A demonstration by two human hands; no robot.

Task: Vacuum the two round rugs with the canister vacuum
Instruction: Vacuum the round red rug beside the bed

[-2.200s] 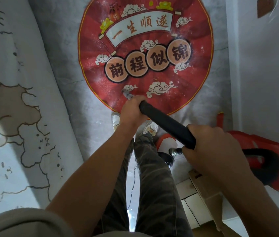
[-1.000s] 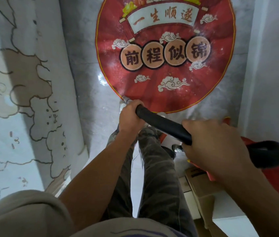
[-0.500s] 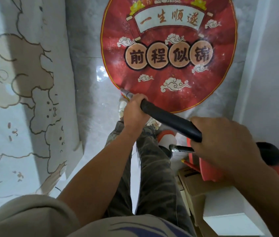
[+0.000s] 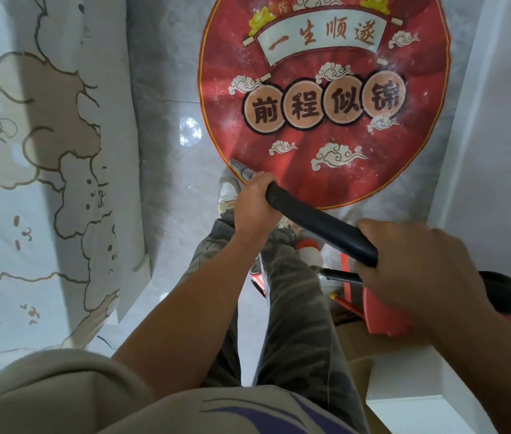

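While white specks cover the red rug (image 4: pixel 326 98), your cleaning is judged barely begun. Your left hand (image 4: pixel 255 203) and right hand (image 4: pixel 410 264) are both clamped on the black hose (image 4: pixel 320 222); the nozzle (image 4: pixel 241 170) sits at the rug's near-left edge. No second rug visible.

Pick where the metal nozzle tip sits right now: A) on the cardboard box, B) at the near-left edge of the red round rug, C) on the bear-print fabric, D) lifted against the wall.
B: the nozzle tip sits at the red rug's near-left border, just beyond the left hand.
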